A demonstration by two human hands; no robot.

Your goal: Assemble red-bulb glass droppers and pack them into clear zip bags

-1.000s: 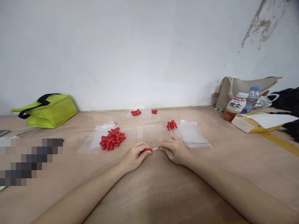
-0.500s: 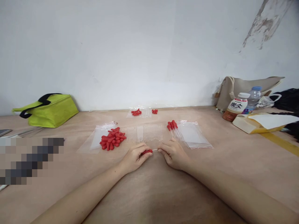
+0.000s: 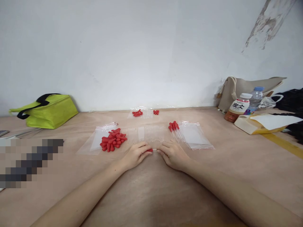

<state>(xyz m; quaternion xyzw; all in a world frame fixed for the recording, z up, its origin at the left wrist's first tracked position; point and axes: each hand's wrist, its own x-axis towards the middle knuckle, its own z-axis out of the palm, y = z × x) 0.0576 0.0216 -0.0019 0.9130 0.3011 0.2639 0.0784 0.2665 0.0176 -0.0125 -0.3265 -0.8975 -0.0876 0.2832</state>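
Note:
My left hand [image 3: 136,155] pinches a red rubber dropper bulb [image 3: 150,150], mostly covered by the fingers. From the bulb's open end a clear dropper tube [image 3: 155,150] runs into the fingertips of my right hand [image 3: 173,155], which are closed on it. How deep the tube sits in the bulb is hidden. Left of my left hand lies a heap of red bulbs [image 3: 113,141]. A row of clear tubes [image 3: 151,133] is laid out beyond both hands. Just past my right hand, several droppers with red bulbs fitted [image 3: 174,126] lie side by side.
Clear zip bags lie on the left [image 3: 94,143] and right [image 3: 199,138]. Farther back rest another bag [image 3: 148,114] and small red bulbs [image 3: 156,112]. A lime bag [image 3: 52,112] stands left; bottles [image 3: 238,107], a beige bag [image 3: 251,83] and an opened packet [image 3: 265,123] are right.
My hands have drawn slightly closer together and a little away from me. Less of the bulb and tube shows between them. The grip of both hands looks the same.

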